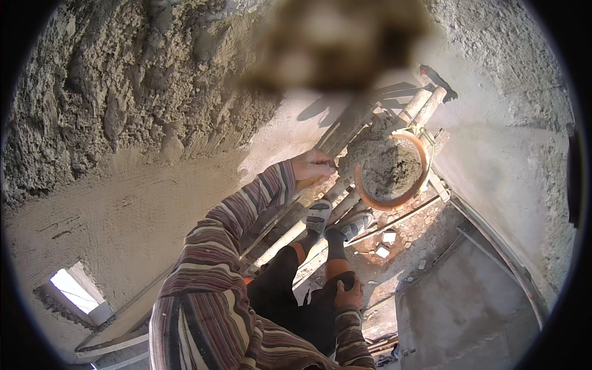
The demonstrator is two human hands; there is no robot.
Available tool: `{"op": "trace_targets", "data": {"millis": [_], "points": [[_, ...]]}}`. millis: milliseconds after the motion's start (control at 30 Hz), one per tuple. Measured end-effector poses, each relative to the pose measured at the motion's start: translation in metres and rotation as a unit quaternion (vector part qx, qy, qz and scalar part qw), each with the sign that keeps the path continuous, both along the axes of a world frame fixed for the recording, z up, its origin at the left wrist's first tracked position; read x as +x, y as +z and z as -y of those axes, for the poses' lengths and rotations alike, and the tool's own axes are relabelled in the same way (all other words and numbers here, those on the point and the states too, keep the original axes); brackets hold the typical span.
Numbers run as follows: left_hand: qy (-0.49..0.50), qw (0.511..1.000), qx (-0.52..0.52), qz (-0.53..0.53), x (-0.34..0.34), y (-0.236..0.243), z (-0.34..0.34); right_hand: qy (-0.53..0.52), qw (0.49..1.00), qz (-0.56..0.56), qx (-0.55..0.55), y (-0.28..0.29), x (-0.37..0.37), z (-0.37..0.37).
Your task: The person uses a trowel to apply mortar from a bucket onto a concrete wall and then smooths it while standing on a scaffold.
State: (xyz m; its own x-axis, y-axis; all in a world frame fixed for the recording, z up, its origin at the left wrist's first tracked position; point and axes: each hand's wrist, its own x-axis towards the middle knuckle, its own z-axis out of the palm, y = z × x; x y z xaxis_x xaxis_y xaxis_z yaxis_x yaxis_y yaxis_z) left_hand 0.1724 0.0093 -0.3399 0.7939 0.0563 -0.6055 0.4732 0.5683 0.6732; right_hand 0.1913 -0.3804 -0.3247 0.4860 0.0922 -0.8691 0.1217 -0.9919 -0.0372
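Left hand is up by the scaffold poles, fingers curled narrow around something thin and dark that I can't make out. Just past those fingertips, almost touching, sits the orange-rimmed pan, heaped with grey mortar, resting on the poles. Its near rim curves right beside the knuckles, so there's very little gap on that side.

Right hand is down low, fingers spread flat and gripping the dark trouser knee, holding nothing else.

Beyond the left fingers, to their far side, the rough plastered wall rises, lumpy above, smoother below. Open air lies between that wall and the poles. On the pan's other side, another plastered wall closes in tight, its edge running down along a thin rail.

Two shoes are planted on the poles, below the left fingers. Under them, a drop to rubble-strewn floor, well apart.
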Motion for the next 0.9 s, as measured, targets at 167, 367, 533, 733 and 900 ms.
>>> {"op": "trace_targets", "data": {"millis": [167,367,533,733,900], "points": [[0.044,0.895,0.389,-0.216,-0.074,0.112,-0.130,-0.006,0.999,-0.032,-0.001,0.008,-0.016,0.013],[-0.136,0.788,0.560,-0.217,-0.071,0.186,-0.027,0.021,0.999,-0.027,-0.026,0.020,-0.033,-0.009],[-0.162,0.795,0.518,-0.271,-0.018,0.016,0.064,-0.012,1.000,-0.029,-0.004,0.006,-0.033,0.000],[0.021,0.802,0.505,-0.318,-0.026,-0.197,0.016,-0.010,0.999,0.020,0.037,-0.002,-0.047,0.028],[0.083,0.749,0.570,-0.329,-0.013,-0.293,-0.102,-0.015,0.996,0.055,0.063,0.000,-0.019,0.027]]}}
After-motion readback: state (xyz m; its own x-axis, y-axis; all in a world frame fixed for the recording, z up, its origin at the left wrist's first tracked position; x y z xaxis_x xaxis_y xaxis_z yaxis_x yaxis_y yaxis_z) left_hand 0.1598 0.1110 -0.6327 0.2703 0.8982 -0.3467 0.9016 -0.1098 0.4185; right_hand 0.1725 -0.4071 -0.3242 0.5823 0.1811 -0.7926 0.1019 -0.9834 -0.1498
